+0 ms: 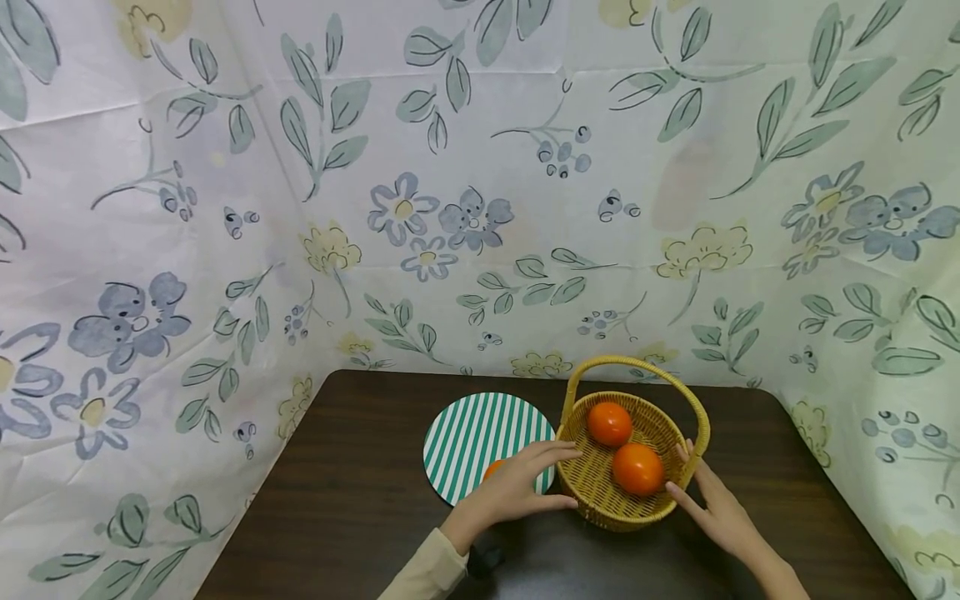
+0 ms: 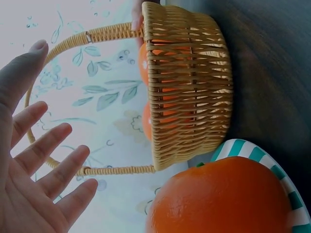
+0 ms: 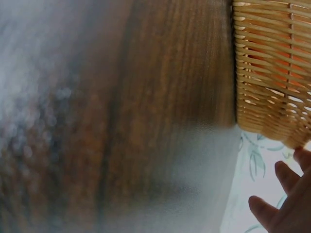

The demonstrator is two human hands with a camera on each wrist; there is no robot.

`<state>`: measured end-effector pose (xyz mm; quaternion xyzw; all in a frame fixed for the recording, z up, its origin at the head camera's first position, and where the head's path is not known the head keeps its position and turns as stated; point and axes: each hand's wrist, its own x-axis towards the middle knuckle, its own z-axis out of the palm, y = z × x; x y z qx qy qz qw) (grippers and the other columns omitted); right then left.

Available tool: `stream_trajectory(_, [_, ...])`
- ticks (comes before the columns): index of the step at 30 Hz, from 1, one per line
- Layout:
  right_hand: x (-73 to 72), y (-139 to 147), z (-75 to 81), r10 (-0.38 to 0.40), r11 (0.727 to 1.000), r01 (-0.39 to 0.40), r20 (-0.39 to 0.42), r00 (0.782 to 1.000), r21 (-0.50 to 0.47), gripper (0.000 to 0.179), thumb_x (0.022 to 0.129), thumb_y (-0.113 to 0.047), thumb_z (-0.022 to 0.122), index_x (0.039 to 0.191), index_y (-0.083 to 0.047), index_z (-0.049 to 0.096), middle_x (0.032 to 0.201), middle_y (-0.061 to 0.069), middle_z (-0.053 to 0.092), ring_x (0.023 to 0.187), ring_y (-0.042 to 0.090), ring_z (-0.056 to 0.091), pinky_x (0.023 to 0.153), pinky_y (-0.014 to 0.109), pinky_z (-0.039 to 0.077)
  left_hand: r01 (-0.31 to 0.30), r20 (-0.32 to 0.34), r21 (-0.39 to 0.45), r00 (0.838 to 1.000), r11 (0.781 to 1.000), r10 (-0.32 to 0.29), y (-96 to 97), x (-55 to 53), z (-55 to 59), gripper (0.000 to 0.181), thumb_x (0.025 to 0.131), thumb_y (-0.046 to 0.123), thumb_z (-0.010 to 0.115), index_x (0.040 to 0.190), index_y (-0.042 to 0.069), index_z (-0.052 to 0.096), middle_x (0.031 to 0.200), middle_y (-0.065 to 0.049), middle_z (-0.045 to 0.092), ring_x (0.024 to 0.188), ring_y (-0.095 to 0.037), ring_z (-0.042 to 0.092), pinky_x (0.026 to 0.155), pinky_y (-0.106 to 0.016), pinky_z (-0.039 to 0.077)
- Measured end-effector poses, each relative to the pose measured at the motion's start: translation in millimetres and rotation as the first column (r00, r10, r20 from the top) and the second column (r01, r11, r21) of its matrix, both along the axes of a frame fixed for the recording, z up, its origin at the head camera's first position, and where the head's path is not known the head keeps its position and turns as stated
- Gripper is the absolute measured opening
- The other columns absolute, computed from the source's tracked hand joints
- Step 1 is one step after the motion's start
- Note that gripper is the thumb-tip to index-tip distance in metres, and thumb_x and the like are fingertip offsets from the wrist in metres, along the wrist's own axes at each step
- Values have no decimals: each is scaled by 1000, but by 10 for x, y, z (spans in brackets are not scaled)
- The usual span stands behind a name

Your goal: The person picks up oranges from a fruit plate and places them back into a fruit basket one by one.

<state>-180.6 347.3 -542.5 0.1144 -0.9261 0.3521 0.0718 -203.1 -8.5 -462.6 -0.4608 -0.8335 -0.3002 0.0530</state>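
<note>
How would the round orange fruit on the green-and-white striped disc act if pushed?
The round orange fruit would probably roll, given its curved sides. Its smooth, glossy surface might be slippery. It seems firm: no sag shows.

three fruits (image 1: 638, 469), one basket (image 1: 617, 522), one plate (image 1: 480, 429)

The basket (image 1: 615, 522) stands on the desk (image 1: 360, 467), right of the plate (image 1: 480, 425). Two fruits lie in the basket: one at the rear (image 1: 609, 423), one at the front right (image 1: 638, 469). A third fruit (image 1: 492, 468) lies on the plate. The hands flank the basket, left hand (image 1: 517, 483) to its left, right hand (image 1: 716, 508) to its right. The cloth (image 1: 420, 325) hangs behind the desk.
</note>
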Motion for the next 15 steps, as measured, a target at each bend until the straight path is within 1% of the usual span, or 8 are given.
stream_trajectory(7, [-9,-4,-11,6,1000,-6,-1,1000,1,69,95,-28,53,150,-15,13,155,8,-3,134,51,14,92,71,22,-3,-18,3,1000,1000,3,-33,-2,-15,62,86,51,57,141,29,37,145,7,37,131,-13,38,103,-33,39])
stream_trajectory(9, [-8,-4,-10,3,1000,-3,0,1000,2,69,95,-28,53,150,-15,14,155,8,-3,134,51,14,92,71,22,-2,-36,-4,999,1000,2,-45,2,-24,62,86,51,56,141,29,37,145,7,37,131,-13,38,103,-33,39])
stream_trajectory(13, [-2,-8,3,-7,1000,7,5,1000,8,69,95,-29,53,150,-13,15,155,8,-2,133,50,16,91,71,24,14,-63,7,998,1000,-13,-66,12,-47,62,87,49,57,141,26,38,143,5,39,130,-13,39,102,-30,40])
stream_trajectory(15, [0,-6,5,-7,1000,7,4,1000,8,69,95,-29,53,150,-13,15,155,9,-2,133,50,16,91,71,24,18,-60,11,998,1000,-18,-80,12,-63,62,87,47,59,141,26,37,142,4,40,129,-13,39,101,-30,40])
